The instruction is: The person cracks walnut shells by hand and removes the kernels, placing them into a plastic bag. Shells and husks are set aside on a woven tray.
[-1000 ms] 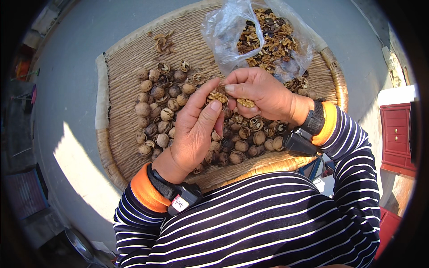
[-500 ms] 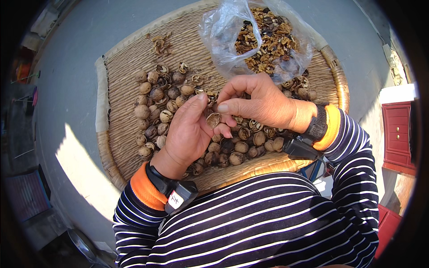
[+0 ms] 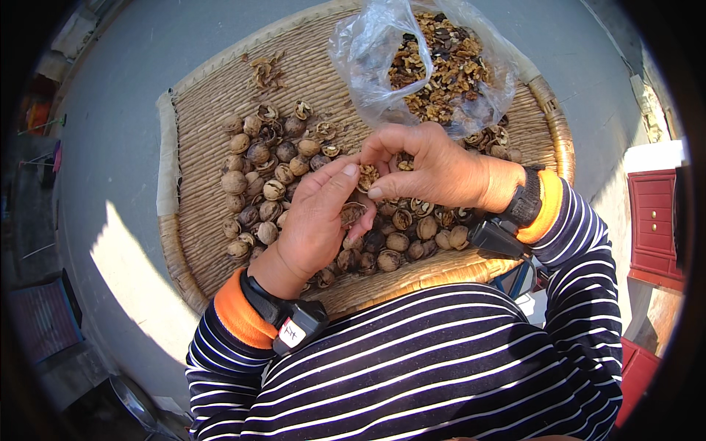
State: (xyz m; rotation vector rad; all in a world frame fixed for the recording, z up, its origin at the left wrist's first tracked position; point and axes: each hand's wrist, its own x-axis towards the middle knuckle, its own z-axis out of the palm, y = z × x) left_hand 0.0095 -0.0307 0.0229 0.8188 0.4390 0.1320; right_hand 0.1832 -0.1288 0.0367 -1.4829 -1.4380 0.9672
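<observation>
Both my hands meet over a heap of walnuts (image 3: 284, 173). My left hand (image 3: 312, 224) is closed, its thumb pressing a walnut kernel (image 3: 367, 176); a piece of walnut shell (image 3: 352, 214) rests in the same hand, against its lower fingers. My right hand (image 3: 434, 165) is curled from the other side, thumb and fingertips at that kernel. Another walnut piece (image 3: 404, 162) shows in the gap inside the right hand's curl; whether it is gripped there is hard to see. Beyond the right hand, a clear plastic bag (image 3: 360, 73) holds many shelled kernels (image 3: 441, 70).
The walnuts lie on a woven straw tray (image 3: 213, 95) with a wrapped rim. Shell scraps (image 3: 265, 73) sit near its far left. More walnuts (image 3: 494, 140) are by the bag at right. A red cabinet (image 3: 653, 213) stands on the far right, on a grey floor (image 3: 118, 169).
The kernel has come into view between my left thumb and right fingertips. The shell in my left hand has turned and sits slightly lower. The bag has barely shifted.
</observation>
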